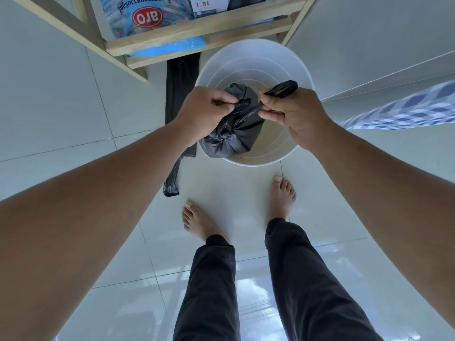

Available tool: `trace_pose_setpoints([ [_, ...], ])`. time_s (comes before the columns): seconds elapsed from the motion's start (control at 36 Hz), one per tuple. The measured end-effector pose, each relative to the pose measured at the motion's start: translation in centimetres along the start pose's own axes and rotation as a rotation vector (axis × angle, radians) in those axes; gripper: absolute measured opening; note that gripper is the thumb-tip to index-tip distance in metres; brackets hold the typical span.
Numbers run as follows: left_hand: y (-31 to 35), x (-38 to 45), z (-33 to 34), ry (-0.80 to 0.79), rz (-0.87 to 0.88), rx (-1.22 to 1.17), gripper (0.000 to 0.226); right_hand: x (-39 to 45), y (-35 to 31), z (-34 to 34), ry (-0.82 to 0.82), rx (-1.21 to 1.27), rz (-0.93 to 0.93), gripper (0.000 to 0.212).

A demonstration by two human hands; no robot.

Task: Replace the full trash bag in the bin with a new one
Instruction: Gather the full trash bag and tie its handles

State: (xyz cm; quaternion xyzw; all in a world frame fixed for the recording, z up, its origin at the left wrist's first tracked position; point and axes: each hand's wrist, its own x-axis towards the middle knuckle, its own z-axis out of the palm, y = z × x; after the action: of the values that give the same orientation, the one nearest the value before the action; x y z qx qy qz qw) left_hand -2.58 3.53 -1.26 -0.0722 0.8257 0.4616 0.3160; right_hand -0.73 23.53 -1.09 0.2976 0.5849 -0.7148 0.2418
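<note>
A full black trash bag (pixel 234 134) hangs above the white round bin (pixel 253 57), whose inside shows bare. My left hand (pixel 204 112) grips one twisted handle of the bag at its top. My right hand (pixel 293 114) pinches the other handle, whose black loop sticks out past my knuckles. The two hands are close together over the bag's neck. A flat, folded black bag (pixel 181 94) lies on the floor to the left of the bin, its narrow end trailing toward my feet.
A wooden shelf rack (pixel 197 28) stands right behind the bin, holding a blue-and-white plastic pack (pixel 145 16) and a box marked 1.8L. A checked blue cloth (pixel 403 109) hangs at the right. My bare feet (pixel 199 222) stand on glossy white tiles near the bin.
</note>
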Motion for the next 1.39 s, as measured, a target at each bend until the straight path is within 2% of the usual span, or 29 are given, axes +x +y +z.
trace_pose_setpoints([
  [0.11, 0.5, 0.1, 0.0, -0.002, 0.033, 0.112, 0.021, 0.0, -0.3, 0.2, -0.017, -0.069, -0.020, 0.011],
  [0.22, 1.4, 0.1, 0.1, -0.151, 0.048, 0.274, 0.024, 0.1, -0.4, 0.4, 0.014, -0.214, -0.028, 0.013],
  [0.31, 1.7, 0.3, 0.4, -0.242, -0.002, 0.368, 0.014, 0.2, -0.3, 0.6, 0.036, -0.271, -0.026, 0.016],
  [0.36, 1.8, 0.1, 0.5, -0.260, 0.010, 0.357, 0.042, 0.4, -0.2, 0.7, 0.051, -0.284, -0.023, 0.017],
  [0.42, 1.9, 0.0, 0.6, -0.256, 0.037, 0.371, 0.050, 0.5, -0.3, 1.0, 0.069, -0.286, -0.021, 0.019],
  [0.5, 2.0, 0.0, 0.8, -0.219, 0.026, 0.362, 0.032, 0.7, -0.3, 1.2, 0.094, -0.242, 0.020, 0.022],
  [0.61, 2.2, 0.2, 1.0, -0.162, -0.014, 0.280, 0.038, 0.1, 0.3, 1.9, 0.047, -0.234, 0.137, 0.030],
  [0.69, 2.3, 0.2, 1.0, -0.141, -0.004, 0.330, 0.033, -1.0, 1.1, 3.0, 0.031, -0.154, 0.185, 0.024],
  [0.75, 2.4, 0.1, 0.7, -0.139, 0.031, 0.369, 0.028, -1.4, 1.9, 3.5, 0.061, -0.153, 0.119, 0.013],
  [0.81, 2.6, -0.1, 0.5, -0.139, 0.061, 0.391, 0.037, -1.6, 2.7, 3.7, 0.121, -0.206, 0.021, 0.007],
  [0.94, 1.9, 0.8, 0.7, -0.056, -0.175, 0.088, 0.030, -1.8, 4.0, 3.8, 0.219, -0.298, -0.084, 0.008],
  [1.06, 2.0, 0.6, 0.8, -0.071, -0.274, -0.004, 0.019, -2.0, 4.2, 4.2, 0.206, -0.446, -0.183, 0.010],
  [1.19, 1.6, 0.5, 1.0, -0.098, -0.259, -0.048, 0.022, -2.1, 3.7, 4.3, 0.146, -0.665, -0.378, 0.021],
  [1.28, 1.3, 0.3, 1.0, -0.116, -0.231, -0.109, 0.009, -1.4, 3.8, 4.0, 0.101, -0.837, -0.455, 0.017],
  [1.39, 0.3, -0.1, 0.3, -0.226, -0.112, -0.146, 0.052, -0.6, 4.0, 3.0, 0.008, -1.096, -0.457, 0.019],
])
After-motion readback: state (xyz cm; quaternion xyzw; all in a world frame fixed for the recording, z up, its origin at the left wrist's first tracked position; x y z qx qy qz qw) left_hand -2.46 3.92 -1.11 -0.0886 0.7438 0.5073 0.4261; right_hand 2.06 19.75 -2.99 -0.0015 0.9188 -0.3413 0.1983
